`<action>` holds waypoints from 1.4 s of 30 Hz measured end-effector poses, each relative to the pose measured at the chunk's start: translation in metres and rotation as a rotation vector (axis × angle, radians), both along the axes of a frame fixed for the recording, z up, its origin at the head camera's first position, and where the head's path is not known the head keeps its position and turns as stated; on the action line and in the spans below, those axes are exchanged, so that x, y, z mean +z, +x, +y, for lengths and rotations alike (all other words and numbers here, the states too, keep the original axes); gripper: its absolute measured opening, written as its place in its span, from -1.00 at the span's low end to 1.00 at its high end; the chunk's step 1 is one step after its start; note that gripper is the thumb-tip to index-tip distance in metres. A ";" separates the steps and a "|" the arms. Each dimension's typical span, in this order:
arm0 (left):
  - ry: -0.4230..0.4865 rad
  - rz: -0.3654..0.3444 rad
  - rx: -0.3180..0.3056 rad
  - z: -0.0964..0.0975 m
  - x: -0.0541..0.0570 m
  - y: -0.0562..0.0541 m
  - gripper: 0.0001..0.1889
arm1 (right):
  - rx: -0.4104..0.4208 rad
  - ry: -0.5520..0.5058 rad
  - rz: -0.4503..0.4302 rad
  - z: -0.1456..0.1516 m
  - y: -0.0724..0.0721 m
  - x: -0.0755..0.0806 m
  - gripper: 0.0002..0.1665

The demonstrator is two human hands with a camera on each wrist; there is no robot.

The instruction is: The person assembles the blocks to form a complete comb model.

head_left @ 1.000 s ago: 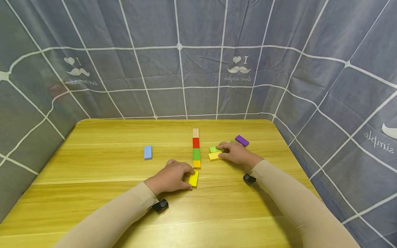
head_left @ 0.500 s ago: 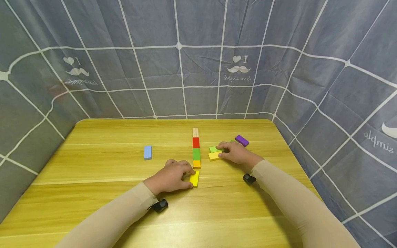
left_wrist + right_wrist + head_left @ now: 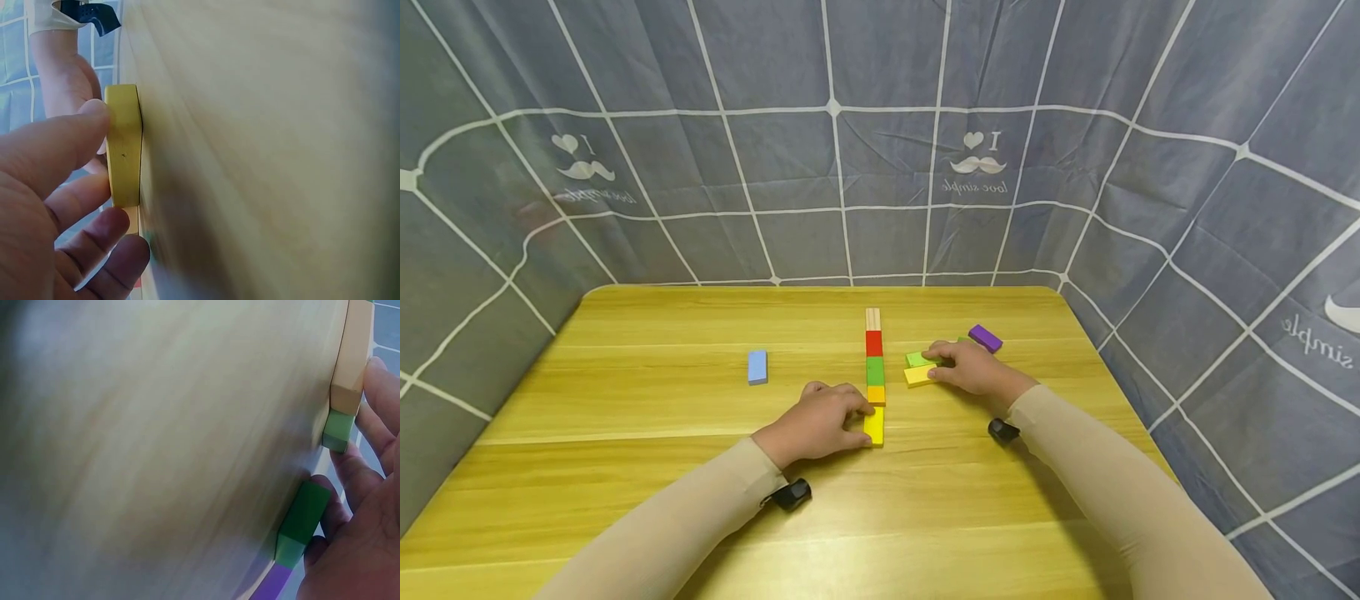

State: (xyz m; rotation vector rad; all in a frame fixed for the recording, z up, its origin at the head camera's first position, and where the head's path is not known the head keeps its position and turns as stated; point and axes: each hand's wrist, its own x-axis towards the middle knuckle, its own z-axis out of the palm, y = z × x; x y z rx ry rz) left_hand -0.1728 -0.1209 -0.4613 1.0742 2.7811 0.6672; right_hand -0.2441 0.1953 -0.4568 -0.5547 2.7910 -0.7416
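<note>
My left hand (image 3: 815,423) pinches a bright yellow block (image 3: 874,427) between thumb and fingers. This block lies flat at the near end of a straight row, in line with an orange block (image 3: 876,395), a green block (image 3: 875,370), a red block (image 3: 874,342) and a plain wood piece (image 3: 872,318). In the left wrist view the yellow block (image 3: 124,147) has the thumb at one end. Right of the row, my right hand (image 3: 973,369) rests with loosely bent fingers on a pale yellow block (image 3: 917,377) and a light green block (image 3: 917,359).
A blue block (image 3: 757,367) lies alone left of the row. Beyond the right hand is a purple block (image 3: 985,337), with a dark green block (image 3: 303,515) against it in the right wrist view. A grey checked curtain (image 3: 887,167) surrounds the wooden table (image 3: 625,400).
The left hand has slid the bright yellow block slightly right and away from the body, turning it straight until it meets the row's near end. The right hand stays put.
</note>
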 end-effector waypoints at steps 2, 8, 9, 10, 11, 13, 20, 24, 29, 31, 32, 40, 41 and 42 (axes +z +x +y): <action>0.006 -0.002 0.008 0.001 0.000 0.000 -0.56 | -0.002 -0.002 -0.005 0.000 0.000 -0.001 -0.44; 0.012 -0.008 0.020 0.003 0.003 0.000 -0.54 | -0.011 -0.006 -0.012 0.001 -0.001 -0.001 -0.44; 0.012 -0.009 0.021 0.004 0.003 0.001 -0.54 | -0.013 -0.005 -0.011 0.001 -0.001 -0.001 -0.44; 0.012 -0.008 0.023 0.004 0.003 0.000 -0.54 | -0.015 -0.004 -0.011 0.001 -0.001 -0.001 -0.44; 0.011 -0.009 0.024 0.004 0.003 0.000 -0.54 | -0.017 -0.004 -0.012 0.001 -0.001 -0.001 -0.44; 0.008 -0.010 0.028 0.004 0.002 0.000 -0.54 | -0.021 -0.003 -0.014 0.001 -0.001 -0.001 -0.44; -0.002 0.001 0.029 0.004 0.001 -0.001 -0.53 | -0.024 -0.009 -0.023 0.000 -0.001 0.000 -0.44; 0.004 -0.001 0.031 0.004 0.001 -0.001 -0.53 | -0.021 -0.009 -0.023 0.000 -0.001 0.000 -0.44; 0.008 -0.010 0.036 0.005 0.002 -0.001 -0.52 | -0.016 -0.013 -0.022 0.000 -0.001 0.000 -0.44; 0.007 -0.012 0.039 0.005 0.002 -0.001 -0.52 | -0.010 -0.016 -0.018 0.000 0.000 0.000 -0.44; 0.008 -0.014 0.040 0.005 0.002 -0.001 -0.52 | -0.008 -0.017 -0.016 0.000 0.000 0.000 -0.44; 0.017 -0.025 0.048 0.005 0.001 -0.002 -0.52 | -0.009 -0.015 -0.013 0.000 0.001 0.000 -0.44; 0.019 -0.026 0.048 0.005 0.001 -0.002 -0.52 | -0.009 -0.014 -0.015 0.000 0.001 0.001 -0.44; 0.019 -0.026 0.049 0.005 0.001 -0.002 -0.52 | -0.010 -0.013 -0.016 0.000 0.001 0.001 -0.44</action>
